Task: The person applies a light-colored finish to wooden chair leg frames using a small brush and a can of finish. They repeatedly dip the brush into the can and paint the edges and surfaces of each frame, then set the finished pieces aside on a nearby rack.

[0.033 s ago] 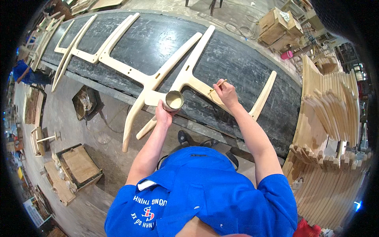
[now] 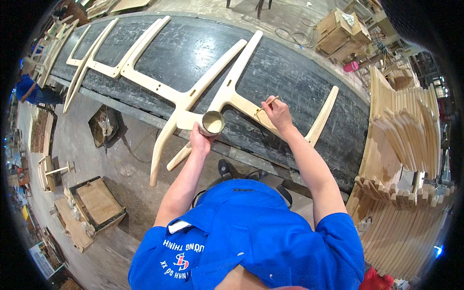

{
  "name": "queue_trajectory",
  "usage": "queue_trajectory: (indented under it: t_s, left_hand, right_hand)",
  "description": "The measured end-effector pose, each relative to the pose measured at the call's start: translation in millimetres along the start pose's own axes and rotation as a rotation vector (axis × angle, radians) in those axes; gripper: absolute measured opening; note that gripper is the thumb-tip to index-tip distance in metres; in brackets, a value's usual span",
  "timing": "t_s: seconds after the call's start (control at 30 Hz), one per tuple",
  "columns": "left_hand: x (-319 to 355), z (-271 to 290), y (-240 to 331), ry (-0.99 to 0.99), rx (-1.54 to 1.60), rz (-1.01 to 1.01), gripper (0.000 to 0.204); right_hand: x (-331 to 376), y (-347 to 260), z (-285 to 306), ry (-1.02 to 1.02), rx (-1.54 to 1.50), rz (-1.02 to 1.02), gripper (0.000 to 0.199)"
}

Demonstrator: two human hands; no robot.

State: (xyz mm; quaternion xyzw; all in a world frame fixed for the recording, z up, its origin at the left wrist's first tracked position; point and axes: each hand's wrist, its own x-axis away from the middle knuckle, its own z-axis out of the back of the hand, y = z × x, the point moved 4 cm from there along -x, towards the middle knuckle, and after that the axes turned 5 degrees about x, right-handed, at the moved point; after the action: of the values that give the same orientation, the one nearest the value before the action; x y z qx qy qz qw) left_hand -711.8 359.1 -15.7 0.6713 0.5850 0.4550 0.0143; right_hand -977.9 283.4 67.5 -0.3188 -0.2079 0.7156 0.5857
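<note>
My left hand (image 2: 200,140) is closed around a round cup (image 2: 221,129) with pale, creamy stuff inside. The cup is held over the near edge of the dark table, by a pale wooden chair-side frame (image 2: 186,104). A thin wooden stick (image 2: 273,99), perhaps a small brush, is pinched in my right hand (image 2: 279,116). Its lower tip is at the crossbar of the nearest wooden frame (image 2: 245,104), beside a small slot; whether it touches cannot be made out. Part of that crossbar is hidden behind my right hand and forearm.
More pale wooden frames (image 2: 104,69) lie along the long dark table (image 2: 169,53) to the left. Stacked wooden parts (image 2: 403,130) stand at the right. On the floor at left are a dark tray (image 2: 103,126) and a wooden box (image 2: 99,200). A person (image 2: 29,89) is at far left.
</note>
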Motion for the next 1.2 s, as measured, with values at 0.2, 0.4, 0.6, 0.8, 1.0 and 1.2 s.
queue_trajectory:
  t_s: [0.2, 0.4, 0.6, 0.8, 1.0, 1.2]
  left_hand:
    - [-2, 9, -2, -0.036, 0.022, 0.005, 0.049]
    - [8, -1, -9, 0.015, -0.009, 0.015, 0.050]
    - [13, 1, -7, -0.018, 0.004, 0.007, 0.049]
    - [19, -5, -12, -0.031, -0.034, -0.014, 0.047]
    - [13, -24, -16, -0.055, -0.138, -0.167, 0.037]
    - [18, -58, -25, -0.016, -0.366, -0.149, 0.032]
  right_hand:
    - [-6, 5, 13, 0.025, -0.013, -0.054, 0.019]
    - [-5, 11, 6, -0.011, -0.011, -0.031, 0.018]
    - [-7, 0, -2, -0.180, 0.132, 0.126, 0.021]
    - [-13, 8, 6, -0.201, 0.104, 0.185, 0.018]
    - [7, 4, 31, -0.316, -0.055, 0.390, 0.006]
    - [46, -14, 67, -0.033, -0.513, -0.030, 0.009]
